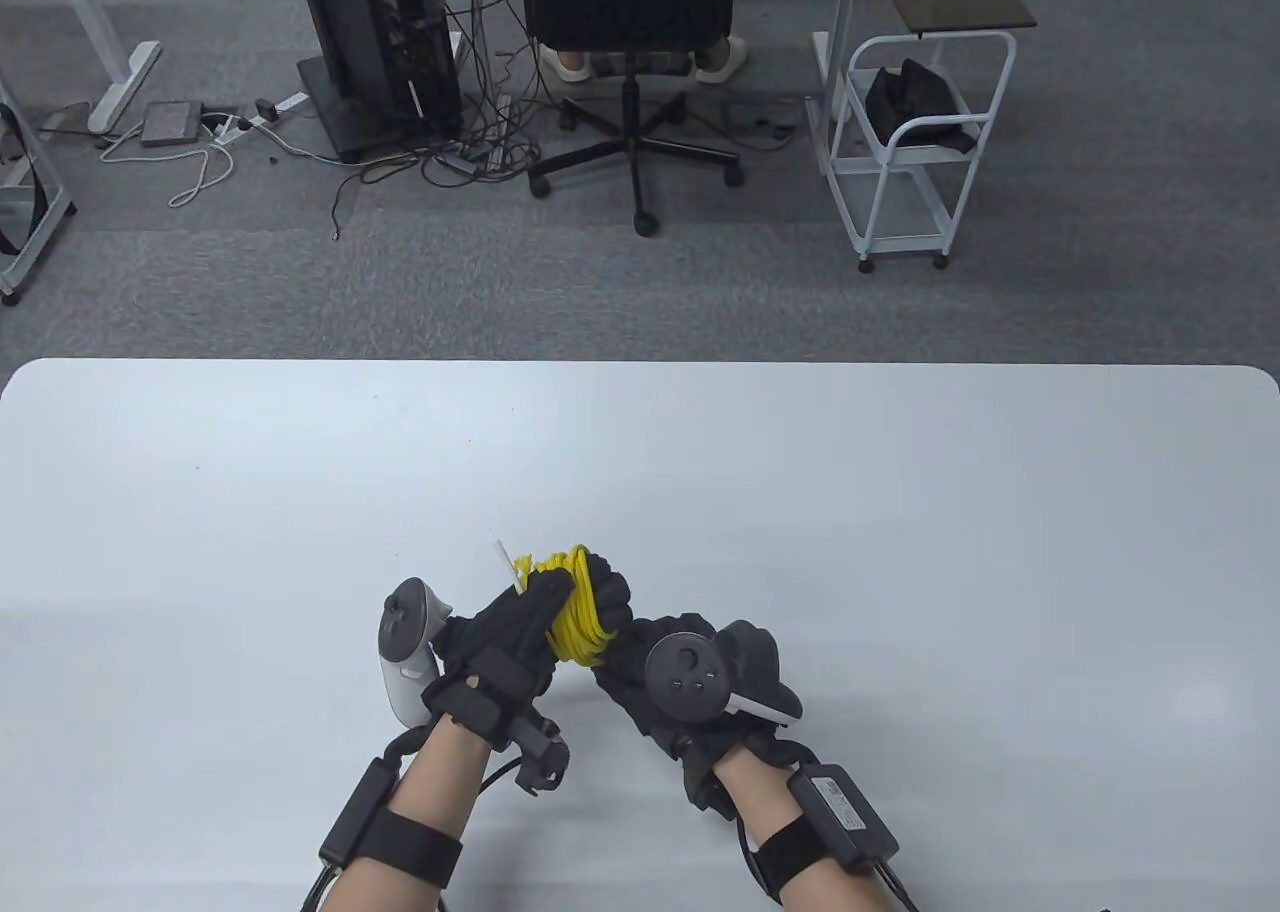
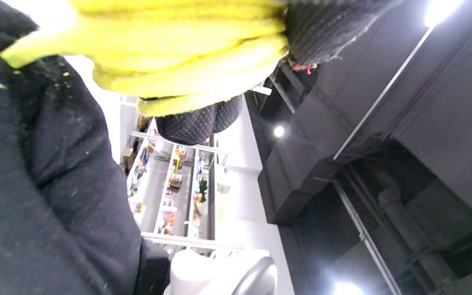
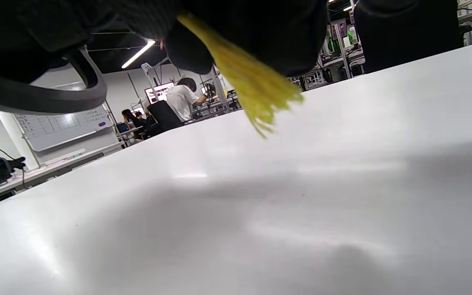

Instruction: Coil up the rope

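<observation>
Yellow rope (image 1: 572,604) gathered in a bundle of several loops, held above the white bench (image 1: 900,512) near its front edge, between both hands. Left hand (image 1: 510,632) in a black glove, coming from lower left, fingers stretched over the left side of the bundle and pressing on it. Right hand (image 1: 640,652) also in a black glove, just beside, fingers curled around the right and far side of the loops, gripping them. Both hands touching each other around the rope. A small white piece (image 1: 508,564) sticking out at the upper left of the bundle; cannot tell what it is.

White tracker (image 1: 405,642) on the back of the left hand, dark tracker (image 1: 690,674) on the back of the right hand. Black straps with small boxes on both forearms.

In left wrist view, thick yellow strands (image 2: 178,53) very close at the top, lying side by side, with dark gloved fingertips (image 2: 191,123) just under them. In right wrist view, frayed yellow rope end (image 3: 260,94) hanging down from the dark glove above the bench, not touching the surface.

Behind the bench, grey carpet, a black office chair (image 1: 630,12), a white trolley (image 1: 915,142) and a dark computer tower (image 1: 380,42) with many cables.
</observation>
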Demonstrator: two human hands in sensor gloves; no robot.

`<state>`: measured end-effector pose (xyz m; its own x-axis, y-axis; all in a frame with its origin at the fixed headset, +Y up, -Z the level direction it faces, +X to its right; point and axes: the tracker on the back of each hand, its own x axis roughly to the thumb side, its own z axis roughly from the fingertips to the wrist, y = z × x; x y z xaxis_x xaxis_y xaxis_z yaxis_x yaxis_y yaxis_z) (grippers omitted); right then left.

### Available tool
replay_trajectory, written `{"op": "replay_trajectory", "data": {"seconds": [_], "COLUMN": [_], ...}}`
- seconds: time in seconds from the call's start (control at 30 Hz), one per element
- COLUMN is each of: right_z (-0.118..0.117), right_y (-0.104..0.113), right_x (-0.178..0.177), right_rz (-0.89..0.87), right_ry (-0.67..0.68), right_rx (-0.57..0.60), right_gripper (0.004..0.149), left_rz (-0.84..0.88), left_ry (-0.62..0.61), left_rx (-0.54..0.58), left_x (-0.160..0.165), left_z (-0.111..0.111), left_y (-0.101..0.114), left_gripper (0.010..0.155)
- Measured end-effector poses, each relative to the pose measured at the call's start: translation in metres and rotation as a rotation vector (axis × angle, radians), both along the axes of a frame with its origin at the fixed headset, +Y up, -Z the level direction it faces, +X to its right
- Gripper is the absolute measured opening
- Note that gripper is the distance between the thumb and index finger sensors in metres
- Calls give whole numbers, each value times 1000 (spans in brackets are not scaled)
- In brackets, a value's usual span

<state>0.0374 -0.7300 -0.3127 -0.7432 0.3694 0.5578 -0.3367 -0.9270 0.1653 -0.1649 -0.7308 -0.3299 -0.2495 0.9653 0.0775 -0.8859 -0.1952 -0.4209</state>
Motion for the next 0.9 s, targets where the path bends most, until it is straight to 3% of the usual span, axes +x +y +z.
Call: {"op": "replay_trajectory", "data": {"seconds": [0.23, 0.53, 0.73, 0.8, 0.9], "right_z": [-7, -14, -14, -15, -17], "right_y": [-4, -11, -10, -7, -2], "right_x": [12, 20, 19, 22, 31], "right_rz": [43, -56, -40, -64, -158], "right_ry": [-54, -54, -54, -53, -69], "right_rx": [-22, -208, -207, -212, -222], "right_gripper": [42, 42, 44, 47, 54], "left_rz": [-63, -84, -111, -119, -180], "left_ry": [-115, 48, 141, 171, 264], "left_rx": [-37, -85, -60, -32, 98], "left_x": [9, 3, -6, -9, -19], "left_z": [0, 2, 2, 2, 4], "left_y": [0, 2, 6, 13, 34], "left_gripper": [54, 62, 57, 56, 55]}}
